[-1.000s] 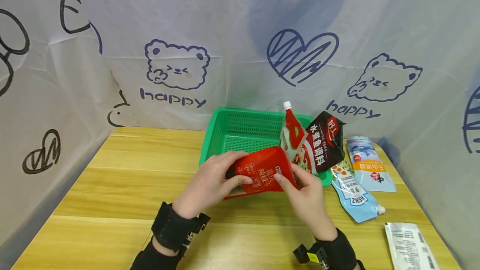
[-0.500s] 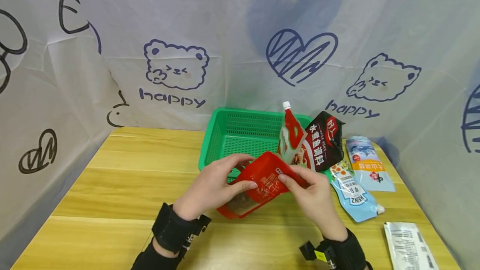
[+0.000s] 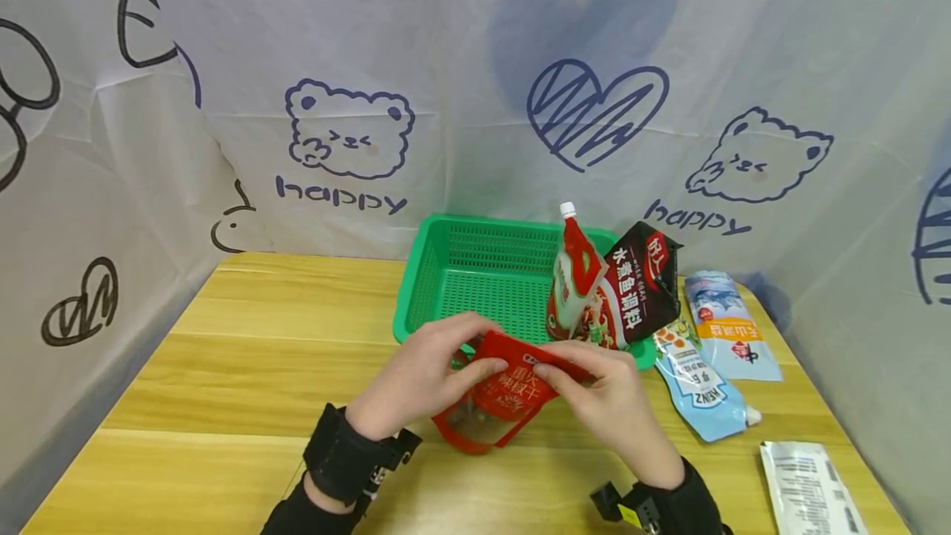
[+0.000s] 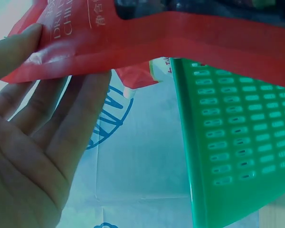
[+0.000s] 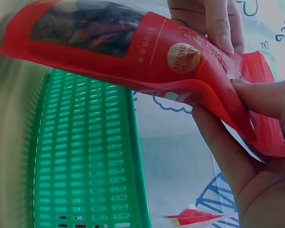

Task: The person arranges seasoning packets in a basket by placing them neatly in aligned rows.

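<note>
Both hands hold a red packet of dried chili (image 3: pixel 513 382) in front of the green basket (image 3: pixel 411 287). It tilts, its clear window low, showing dark contents. My left hand (image 3: pixel 431 374) pinches one edge, thumb on the printed face and fingers behind, as the left wrist view shows. At the packet's other side, my right hand (image 3: pixel 612 395) pinches the upper end, which folds between thumb and fingers (image 5: pixel 223 147) in the right wrist view. In the basket's right end stand a red and white spouted pouch (image 3: pixel 575 279) and a black and red seasoning packet (image 3: pixel 642 283).
Right of the basket lie a light blue Heinz pouch (image 3: pixel 702 395) and a blue, white and orange packet (image 3: pixel 731 324). A silver-white printed packet (image 3: pixel 810 490) is near the table's right edge. A white cloth (image 3: pixel 475 64) with drawings hangs behind the wooden table (image 3: pixel 245 370).
The chili packet has swung from nearly level to steeper, its window end dropping toward the table. My right hand has shifted slightly right and down; my left hand keeps its place.
</note>
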The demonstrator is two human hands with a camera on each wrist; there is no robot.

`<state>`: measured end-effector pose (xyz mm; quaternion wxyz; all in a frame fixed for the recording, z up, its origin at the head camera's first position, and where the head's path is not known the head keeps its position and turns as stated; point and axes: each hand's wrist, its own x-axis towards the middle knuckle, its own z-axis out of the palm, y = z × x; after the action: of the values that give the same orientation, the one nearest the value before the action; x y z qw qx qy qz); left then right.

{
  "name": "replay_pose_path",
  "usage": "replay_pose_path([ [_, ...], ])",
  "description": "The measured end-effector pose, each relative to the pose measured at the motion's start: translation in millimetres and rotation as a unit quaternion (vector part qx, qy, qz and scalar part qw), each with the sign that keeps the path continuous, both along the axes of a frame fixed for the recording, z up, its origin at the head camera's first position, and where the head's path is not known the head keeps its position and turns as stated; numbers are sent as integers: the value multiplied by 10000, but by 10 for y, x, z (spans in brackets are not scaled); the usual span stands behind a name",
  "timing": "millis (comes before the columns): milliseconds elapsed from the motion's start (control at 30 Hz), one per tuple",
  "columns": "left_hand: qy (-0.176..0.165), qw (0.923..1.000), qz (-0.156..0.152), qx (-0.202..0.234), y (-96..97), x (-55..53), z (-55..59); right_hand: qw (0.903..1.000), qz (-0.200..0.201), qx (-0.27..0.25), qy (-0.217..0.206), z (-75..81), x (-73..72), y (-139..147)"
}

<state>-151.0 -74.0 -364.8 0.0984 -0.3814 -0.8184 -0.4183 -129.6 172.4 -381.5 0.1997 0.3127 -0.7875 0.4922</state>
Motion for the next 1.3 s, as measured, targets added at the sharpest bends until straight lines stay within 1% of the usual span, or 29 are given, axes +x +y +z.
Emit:
replay_pose_path([
  [67,-82,9999,-74,113,-6,-2,-4,10000,-27,-43,-84,5,10,-11],
  [200,-352,9981,-126,484,-13,2,0,9978,-91,-404,-508,19,33,-23],
  [333,-641,9934,-21,951,-21,8,7,9905,-44,-865,-1064,25,49,-28],
  [400,-779,9902,40,1154,-28,12,13,9885,49,-895,-1220,20,48,-29],
  [467,-844,9881,103,1285,-37,12,15,9877,209,-828,-1309,13,44,-31],
  [567,-845,9876,182,1312,-49,7,16,9887,394,-643,-1299,-2,38,-36],
  [633,-844,9883,221,1252,-56,-1,11,9880,460,-631,-1335,-10,37,-43],
  [767,-931,9891,206,1120,-65,-17,1,9861,457,-743,-1417,-26,38,-60],
  [867,-929,9897,233,1064,-78,-30,-3,9849,361,-875,-1450,-28,41,-70],
  [967,-830,9900,310,1093,-109,-45,-5,9851,118,-1104,-1316,-11,48,-76],
  [1067,-578,9917,499,1038,-152,-72,-10,9835,-248,-1408,-1107,29,43,-67],
  [1133,-297,9935,708,844,-185,-94,-13,9799,-515,-1617,-1045,74,35,-59],
  [1233,52,9937,1059,369,-233,-117,-30,9736,-785,-1883,-1019,160,5,-61],
  [1300,199,9922,1230,22,-252,-131,-48,9707,-816,-2057,-939,224,-34,-71],
])
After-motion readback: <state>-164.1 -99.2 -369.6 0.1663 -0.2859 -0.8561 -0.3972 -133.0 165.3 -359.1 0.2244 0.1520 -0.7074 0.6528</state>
